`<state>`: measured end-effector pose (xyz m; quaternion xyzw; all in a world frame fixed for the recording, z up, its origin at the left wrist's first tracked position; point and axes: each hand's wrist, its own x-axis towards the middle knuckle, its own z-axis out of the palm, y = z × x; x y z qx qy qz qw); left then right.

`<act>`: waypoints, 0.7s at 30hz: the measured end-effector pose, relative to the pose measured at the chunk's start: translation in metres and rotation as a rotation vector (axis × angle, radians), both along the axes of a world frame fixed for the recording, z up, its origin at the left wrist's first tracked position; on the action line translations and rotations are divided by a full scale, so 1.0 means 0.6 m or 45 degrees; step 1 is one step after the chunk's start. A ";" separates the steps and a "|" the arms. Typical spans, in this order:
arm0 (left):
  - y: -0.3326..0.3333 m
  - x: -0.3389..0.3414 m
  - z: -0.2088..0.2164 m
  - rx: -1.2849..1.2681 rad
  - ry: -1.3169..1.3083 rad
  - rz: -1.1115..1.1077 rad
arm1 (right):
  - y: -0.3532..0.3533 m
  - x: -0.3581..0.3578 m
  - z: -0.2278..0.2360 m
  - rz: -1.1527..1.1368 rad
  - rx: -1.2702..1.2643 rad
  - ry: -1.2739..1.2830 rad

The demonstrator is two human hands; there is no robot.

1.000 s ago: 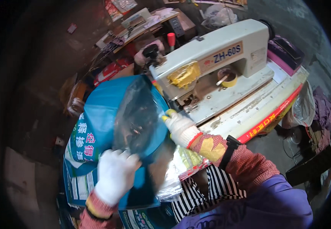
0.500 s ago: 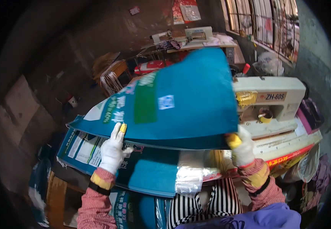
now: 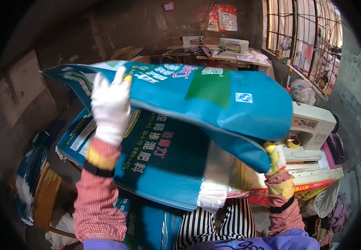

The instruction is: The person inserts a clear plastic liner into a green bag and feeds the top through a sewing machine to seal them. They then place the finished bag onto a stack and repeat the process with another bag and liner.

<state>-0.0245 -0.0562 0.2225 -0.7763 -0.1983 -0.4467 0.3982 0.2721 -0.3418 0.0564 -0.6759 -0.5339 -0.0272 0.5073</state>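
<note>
Many blue bags make up the broad stack point(image 3: 176, 179) in front of the person, lying flat with their printed faces up. Above that stack, one blue bag point(image 3: 213, 91) is lifted in the air, stretched between the two hands; its right part overlaps the white sewing machine point(image 3: 315, 118) in view, and whether they touch I cannot tell. The lifted bag looks empty and light, soft enough to sag and curl between its supports yet firm enough to hold a broad curve. Its sheen suggests a slick skin that could slide through a loose grip, though it hardly seems fragile; creasing looks likelier than tearing. Clear plastic film point(image 3: 213, 191) at the stack's right end looks thinner and more slippery. Edges and corners seem the best holds, well apart, so the middle does not droop. The gloved left hand point(image 3: 111, 102) lies against the bag's left part, fingers extended and spread; whether its thumb pinches from beneath is hidden. The gloved right hand point(image 3: 276, 157) grips the right corner, its yellow fingertips point(image 3: 268, 146) curled onto it.
</note>
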 end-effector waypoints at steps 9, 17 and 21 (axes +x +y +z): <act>-0.102 -0.258 -0.345 -0.533 0.211 0.499 | -0.002 -0.102 -0.070 0.305 -0.081 -0.971; 0.047 -0.510 -0.451 -1.188 0.013 0.630 | -0.018 -0.347 -0.112 1.748 -0.249 0.380; 0.069 -0.609 -0.440 -1.857 -0.887 0.056 | 0.010 -0.216 0.039 1.475 -0.198 0.946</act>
